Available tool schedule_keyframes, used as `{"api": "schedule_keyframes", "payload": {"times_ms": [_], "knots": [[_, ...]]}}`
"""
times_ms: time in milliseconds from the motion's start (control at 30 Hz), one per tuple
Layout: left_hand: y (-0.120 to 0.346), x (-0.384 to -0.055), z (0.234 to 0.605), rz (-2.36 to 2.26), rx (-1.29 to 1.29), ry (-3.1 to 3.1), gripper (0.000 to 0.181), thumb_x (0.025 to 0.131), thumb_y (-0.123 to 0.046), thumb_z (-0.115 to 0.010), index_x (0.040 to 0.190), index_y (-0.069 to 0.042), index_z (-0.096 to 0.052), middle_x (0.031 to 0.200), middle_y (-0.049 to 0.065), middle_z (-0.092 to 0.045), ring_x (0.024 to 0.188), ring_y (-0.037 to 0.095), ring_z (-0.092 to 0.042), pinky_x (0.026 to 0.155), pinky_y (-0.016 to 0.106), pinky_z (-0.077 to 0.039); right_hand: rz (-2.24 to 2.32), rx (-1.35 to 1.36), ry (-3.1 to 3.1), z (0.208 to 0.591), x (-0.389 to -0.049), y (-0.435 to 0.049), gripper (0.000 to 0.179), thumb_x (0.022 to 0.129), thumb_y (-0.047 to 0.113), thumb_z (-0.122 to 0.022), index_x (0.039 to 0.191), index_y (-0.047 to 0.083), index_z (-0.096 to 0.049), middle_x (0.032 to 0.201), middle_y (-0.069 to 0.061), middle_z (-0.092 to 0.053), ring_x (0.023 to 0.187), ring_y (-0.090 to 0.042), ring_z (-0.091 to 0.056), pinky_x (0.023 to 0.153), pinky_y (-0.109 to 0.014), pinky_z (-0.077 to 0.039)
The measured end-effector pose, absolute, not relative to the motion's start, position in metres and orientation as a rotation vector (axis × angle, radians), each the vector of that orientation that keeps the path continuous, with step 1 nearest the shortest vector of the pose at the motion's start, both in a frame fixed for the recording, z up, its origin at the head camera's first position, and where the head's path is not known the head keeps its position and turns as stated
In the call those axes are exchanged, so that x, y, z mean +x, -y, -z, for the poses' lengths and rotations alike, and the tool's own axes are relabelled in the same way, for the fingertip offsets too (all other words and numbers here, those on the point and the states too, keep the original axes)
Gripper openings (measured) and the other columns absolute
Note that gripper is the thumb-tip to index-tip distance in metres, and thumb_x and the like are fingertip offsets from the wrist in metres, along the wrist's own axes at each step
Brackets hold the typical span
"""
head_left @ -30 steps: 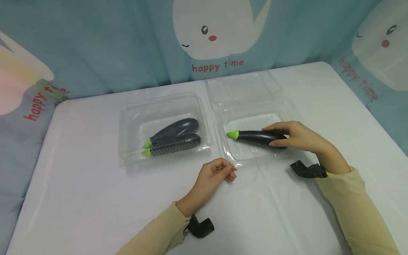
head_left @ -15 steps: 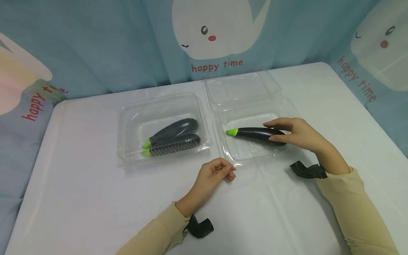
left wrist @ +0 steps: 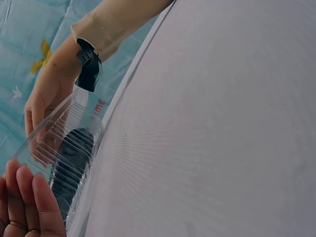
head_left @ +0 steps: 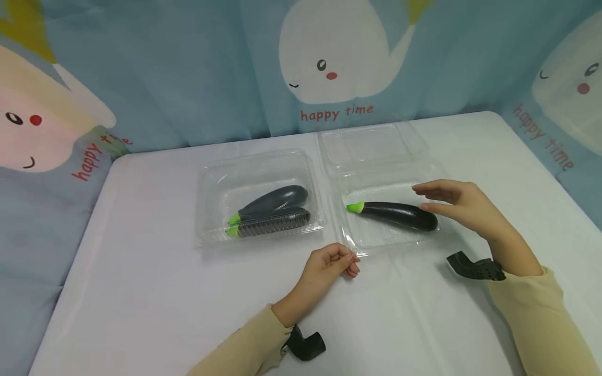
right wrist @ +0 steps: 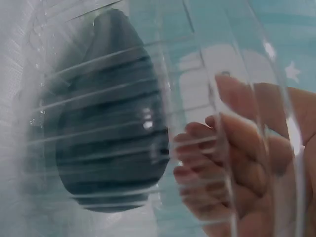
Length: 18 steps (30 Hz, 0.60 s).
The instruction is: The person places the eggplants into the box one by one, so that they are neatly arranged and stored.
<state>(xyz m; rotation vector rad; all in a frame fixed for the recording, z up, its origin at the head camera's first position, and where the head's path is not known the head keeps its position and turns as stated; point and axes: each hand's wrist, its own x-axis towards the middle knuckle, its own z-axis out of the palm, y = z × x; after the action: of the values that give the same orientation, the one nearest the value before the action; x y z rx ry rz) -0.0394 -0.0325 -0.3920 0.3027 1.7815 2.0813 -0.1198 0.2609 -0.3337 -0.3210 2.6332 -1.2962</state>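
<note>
In the head view, one dark purple eggplant (head_left: pixel 400 215) with a bright green stem end lies in the base of an opened clear plastic container (head_left: pixel 383 190). My right hand (head_left: pixel 463 209) hovers over the eggplant's thick end, fingers spread from the thumb and holding nothing. The right wrist view looks at the eggplant (right wrist: pixel 113 123) through the ribbed container wall, the fingers beyond it. My left hand (head_left: pixel 324 269) pinches the container's near left corner between thumb and curled fingers. In the left wrist view its fingertips (left wrist: pixel 42 197) meet the container's rim.
Left of it stands a closed clear container (head_left: pixel 218 180) with two more eggplants (head_left: pixel 275 201) inside. The opened container's lid (head_left: pixel 367 143) lies folded back toward the curtain (head_left: pixel 211 78). A white cloth covers the table (head_left: pixel 155 277).
My right hand has let go of the eggplant and lifted off it, leaving it in the container. The left hand keeps its place at the corner. The head view has tilted slightly.
</note>
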Motion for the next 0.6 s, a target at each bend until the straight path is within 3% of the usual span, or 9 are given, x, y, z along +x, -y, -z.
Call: {"api": "schedule_keyframes", "payload": {"times_ms": [600], "knots": [[0.031,-0.039,0.395,-2.081,0.273,-1.781,0.015,0.094,0.001,-0.053,0.094,0.016,-0.057,0.089,0.032,-0.063,0.071,0.006,-0.062,0.073,0.024,-0.054,1.490,-0.326,-2.601,0.329,-0.118,-0.277,0.034,0.089,0.006,-0.065,0.121,-0.002,-0.060,0.115,0.008,-0.065,0.101,-0.005,-0.062,0.080,-0.013,-0.048]]}}
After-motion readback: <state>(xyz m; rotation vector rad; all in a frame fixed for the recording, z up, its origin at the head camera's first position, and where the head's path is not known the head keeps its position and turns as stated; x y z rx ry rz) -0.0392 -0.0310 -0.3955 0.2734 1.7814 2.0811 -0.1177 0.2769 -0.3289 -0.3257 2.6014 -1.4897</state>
